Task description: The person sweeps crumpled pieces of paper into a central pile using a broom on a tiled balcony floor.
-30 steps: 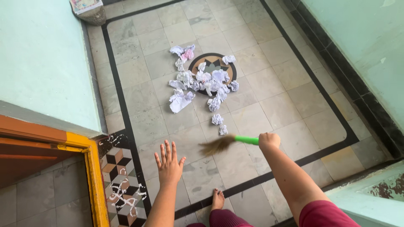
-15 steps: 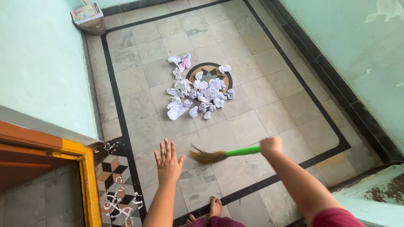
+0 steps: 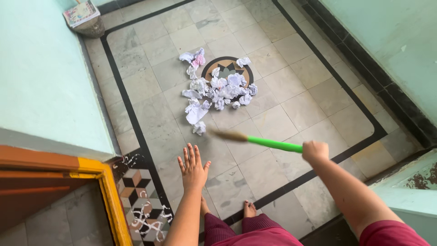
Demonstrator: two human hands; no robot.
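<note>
Floor: pale marble-look tiled floor w/ a black inlaid border line, seen from above; round brown-and-black medallion tile set near the middle.
Walls: pale green painted walls on both sides; dark skirting strip along the right one.
Doorway: orange-and-yellow painted wooden door frame at lower left; checkered black/brown/white threshold tiles w/ white chalk pattern beside it.
Corner: grey round bin-like container w/ a colourful printed packet laid on top, at the far left corner.
Litter: heap of crumpled white paper balls, a pinkish one incl., is gathered over and around the medallion; a few strays lie nearer the person, approx. just ahead of the broom tip.
Broom: short hand broom w/ bright green plastic handle and brown bristle head is held nearly level above the floor, bristles blurred, pointed left toward the closest paper scrap, not clearly touching it.
R hand: right hand is clamped in a fist round the end of the green handle.
L hand: left hand is held out over the floor, palm down, fingers spread apart, nothing in it; it's near the bristle end but apart from it.
Person: bare feet are planted on the tiles near the black border line; maroon clothing is seen at the bottom edge.
</note>
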